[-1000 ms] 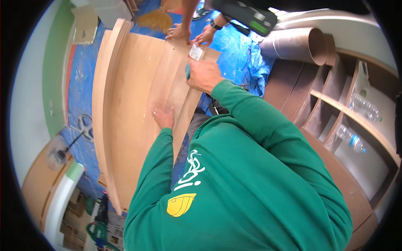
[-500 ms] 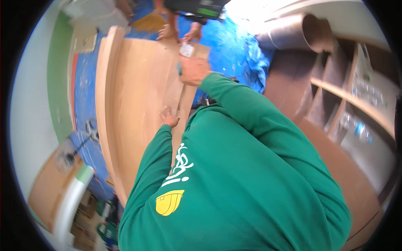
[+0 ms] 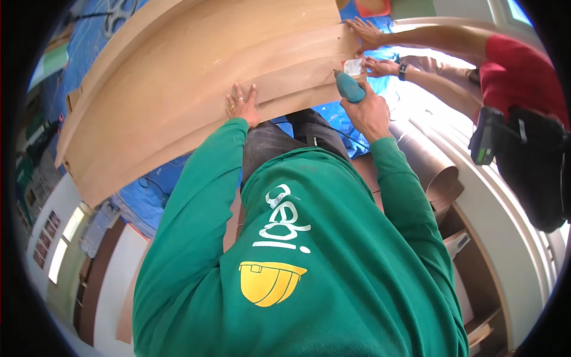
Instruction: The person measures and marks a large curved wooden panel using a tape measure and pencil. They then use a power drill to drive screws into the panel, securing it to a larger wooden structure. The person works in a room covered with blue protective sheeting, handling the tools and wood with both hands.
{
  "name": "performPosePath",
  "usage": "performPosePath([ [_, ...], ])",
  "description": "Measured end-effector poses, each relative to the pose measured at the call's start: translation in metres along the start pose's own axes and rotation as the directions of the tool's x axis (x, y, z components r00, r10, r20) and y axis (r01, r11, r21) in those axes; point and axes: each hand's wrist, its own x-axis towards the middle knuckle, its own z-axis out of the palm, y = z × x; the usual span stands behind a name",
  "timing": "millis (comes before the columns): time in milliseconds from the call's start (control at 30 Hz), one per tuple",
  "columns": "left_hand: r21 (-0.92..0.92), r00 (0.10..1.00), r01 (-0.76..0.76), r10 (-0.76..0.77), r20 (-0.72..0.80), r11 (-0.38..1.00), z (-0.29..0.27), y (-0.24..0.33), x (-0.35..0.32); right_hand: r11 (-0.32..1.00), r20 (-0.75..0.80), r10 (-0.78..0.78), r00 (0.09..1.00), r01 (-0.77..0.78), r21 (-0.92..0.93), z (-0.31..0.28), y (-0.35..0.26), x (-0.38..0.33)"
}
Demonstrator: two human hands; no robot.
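Note:
A large pale wooden panel [image 3: 232,44] stretches across the upper part of the head view, with a long board [image 3: 291,82] along its near side. Spread on that board is my left hand [image 3: 244,108], open, fingers apart and pointing away from me. My right hand [image 3: 370,113] grips a teal power drill [image 3: 350,88]. The drill's tip meets or nearly meets the board near its right end; I cannot tell if it touches. Beside the tip lies a small white label or packet [image 3: 353,66].
At the right, a co-worker in a red sleeve [image 3: 505,71] presses one hand [image 3: 367,34] on the panel's end; the other hand [image 3: 382,67] is by the white packet. Blue sheeting [image 3: 148,193] covers the floor. A brown roll [image 3: 431,163] lies right of my legs.
My view has swung round, so the panel now runs across the top and the co-worker appears at the right. The drill stays in my right hand near the board's end; my left hand remains on the wood.

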Motion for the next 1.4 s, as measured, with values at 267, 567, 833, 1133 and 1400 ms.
performPosePath([
  [267,-0.021,0.999,-0.015,0.014,-0.037,1.0,0.007,0.001,0.0,0.991,0.022,-0.056,0.998,0.058,-0.117,-0.001,-0.005,0.011],
  [567,-0.065,0.995,-0.051,0.045,-0.093,0.997,0.013,0.003,0.007,0.966,0.036,-0.109,0.993,0.114,-0.233,-0.001,0.001,0.023],
  [833,-0.123,0.873,-0.181,0.102,-0.478,0.976,0.073,-0.01,0.036,0.97,-0.023,-0.205,0.978,0.206,0.127,0.021,0.02,0.008],
  [1133,-0.908,0.6,-0.12,-0.7,-0.388,0.401,0.071,-0.191,-0.01,0.834,0.135,-0.549,0.825,0.532,0.144,0.096,-0.14,-0.088],
  [1400,-0.955,0.26,-0.264,-0.964,0.064,-0.134,0.137,-0.576,0.006,0.529,0.38,-0.827,0.414,0.801,0.281,0.238,-0.47,-0.183],
])
